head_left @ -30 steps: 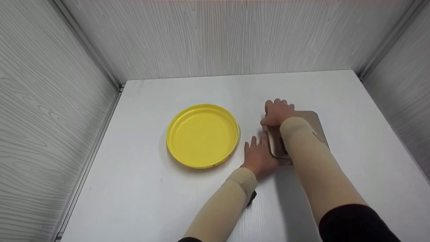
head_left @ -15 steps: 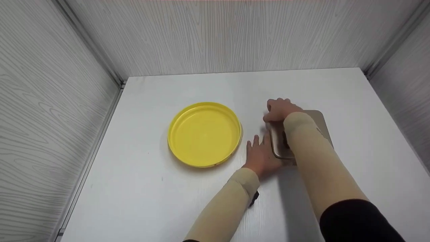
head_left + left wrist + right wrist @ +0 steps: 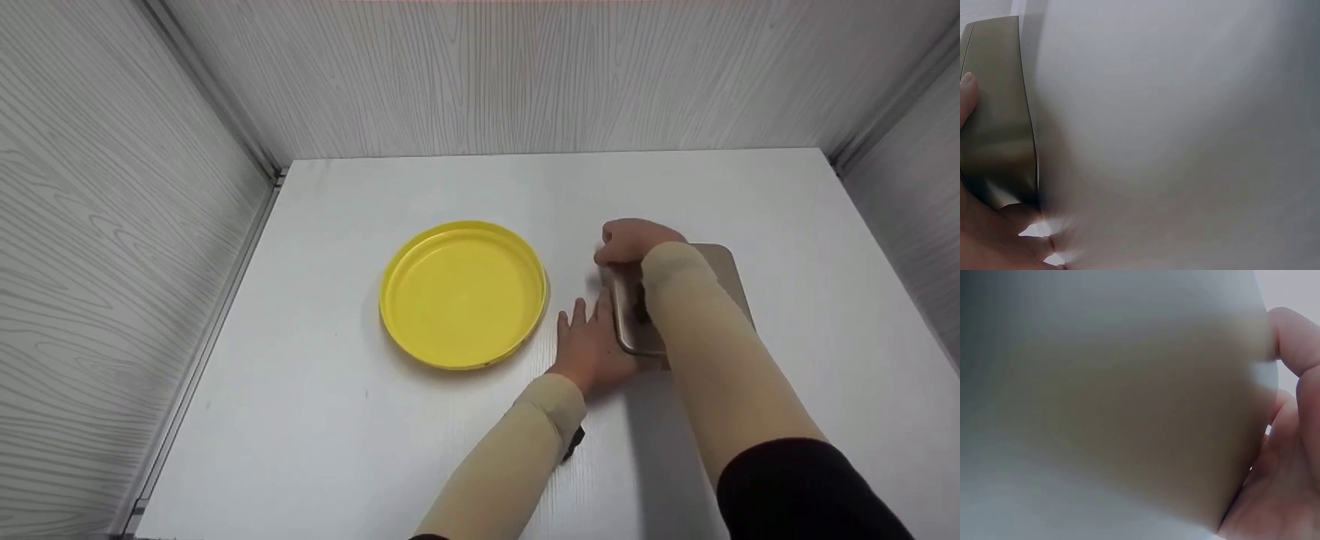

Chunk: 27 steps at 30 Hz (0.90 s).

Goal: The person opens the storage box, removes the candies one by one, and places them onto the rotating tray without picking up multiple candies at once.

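Observation:
A gold-brown box (image 3: 720,262) with rounded corners and a metallic sheen lies on the right part of the white table. My left hand (image 3: 589,352) grips its near left corner, fingers spread along the left side. In the left wrist view the thumb (image 3: 967,95) presses one face of the box (image 3: 996,124), and a thin seam runs close to one edge. At the far left corner my right hand (image 3: 634,238) holds the box with curled fingers. Those fingers (image 3: 1292,337) bend over the edge of a blurred surface in the right wrist view. The right forearm hides part of the top.
A round yellow plate (image 3: 461,296) sits left of the hands, a pale edge showing beneath its right side. Wood-grain panels stand behind the table (image 3: 285,450) and on both sides. A small black object (image 3: 574,444) shows at the left wrist.
The right hand's fingers have curled in more tightly at the far left corner of the box. The left hand keeps its hold. The whole head view has shifted slightly.

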Each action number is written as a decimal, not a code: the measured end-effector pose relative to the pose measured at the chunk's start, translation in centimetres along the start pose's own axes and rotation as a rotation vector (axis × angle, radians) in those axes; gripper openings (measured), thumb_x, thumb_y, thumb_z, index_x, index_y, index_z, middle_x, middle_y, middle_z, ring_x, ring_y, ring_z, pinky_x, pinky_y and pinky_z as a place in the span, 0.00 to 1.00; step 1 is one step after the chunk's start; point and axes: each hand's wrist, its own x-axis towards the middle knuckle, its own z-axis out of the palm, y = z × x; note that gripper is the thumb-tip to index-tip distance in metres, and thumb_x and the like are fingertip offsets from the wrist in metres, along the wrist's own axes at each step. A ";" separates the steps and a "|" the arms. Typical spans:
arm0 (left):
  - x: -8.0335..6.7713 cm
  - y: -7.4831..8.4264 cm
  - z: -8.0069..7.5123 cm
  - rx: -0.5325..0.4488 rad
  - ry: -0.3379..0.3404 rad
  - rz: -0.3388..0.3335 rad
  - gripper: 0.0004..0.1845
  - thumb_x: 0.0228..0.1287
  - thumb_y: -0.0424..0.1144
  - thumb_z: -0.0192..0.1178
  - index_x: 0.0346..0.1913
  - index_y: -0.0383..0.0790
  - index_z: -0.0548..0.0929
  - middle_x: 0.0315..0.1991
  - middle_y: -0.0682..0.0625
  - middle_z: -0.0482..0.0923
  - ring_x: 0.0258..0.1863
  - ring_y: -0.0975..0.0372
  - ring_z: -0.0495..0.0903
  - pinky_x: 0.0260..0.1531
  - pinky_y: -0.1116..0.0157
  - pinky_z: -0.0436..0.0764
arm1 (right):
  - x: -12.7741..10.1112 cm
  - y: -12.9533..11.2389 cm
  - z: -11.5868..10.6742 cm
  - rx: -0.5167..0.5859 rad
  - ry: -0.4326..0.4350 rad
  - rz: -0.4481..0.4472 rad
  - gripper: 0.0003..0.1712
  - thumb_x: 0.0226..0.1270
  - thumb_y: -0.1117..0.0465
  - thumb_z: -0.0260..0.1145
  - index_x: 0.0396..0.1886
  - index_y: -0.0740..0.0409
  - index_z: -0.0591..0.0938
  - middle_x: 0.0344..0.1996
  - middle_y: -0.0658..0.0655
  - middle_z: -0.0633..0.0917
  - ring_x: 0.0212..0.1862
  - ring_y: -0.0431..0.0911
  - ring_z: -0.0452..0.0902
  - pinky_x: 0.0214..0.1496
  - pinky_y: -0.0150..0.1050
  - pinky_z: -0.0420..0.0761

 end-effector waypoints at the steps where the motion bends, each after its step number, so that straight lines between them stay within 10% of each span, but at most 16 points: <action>1: 0.0 0.0 0.0 0.001 -0.005 0.001 0.64 0.52 0.74 0.60 0.82 0.42 0.44 0.78 0.50 0.59 0.79 0.52 0.48 0.74 0.48 0.50 | 0.1 0.0 0.0 0.008 -0.007 0.004 0.09 0.56 0.55 0.58 0.32 0.55 0.73 0.28 0.55 0.74 0.29 0.49 0.67 0.26 0.43 0.67; 19: -0.2 0.2 -0.1 -0.089 0.015 0.002 0.66 0.49 0.77 0.63 0.82 0.45 0.45 0.79 0.53 0.54 0.79 0.52 0.48 0.75 0.49 0.48 | 0.0 0.1 -0.8 -0.002 0.009 0.008 0.08 0.55 0.55 0.59 0.28 0.54 0.74 0.25 0.54 0.75 0.28 0.49 0.68 0.25 0.43 0.68; 27: -0.1 -0.6 0.2 -0.112 0.012 0.001 0.66 0.49 0.75 0.64 0.82 0.44 0.45 0.79 0.52 0.55 0.79 0.53 0.47 0.75 0.50 0.48 | 0.1 0.0 -0.2 0.014 0.047 -0.009 0.17 0.63 0.50 0.61 0.44 0.57 0.79 0.35 0.58 0.79 0.37 0.52 0.73 0.34 0.46 0.73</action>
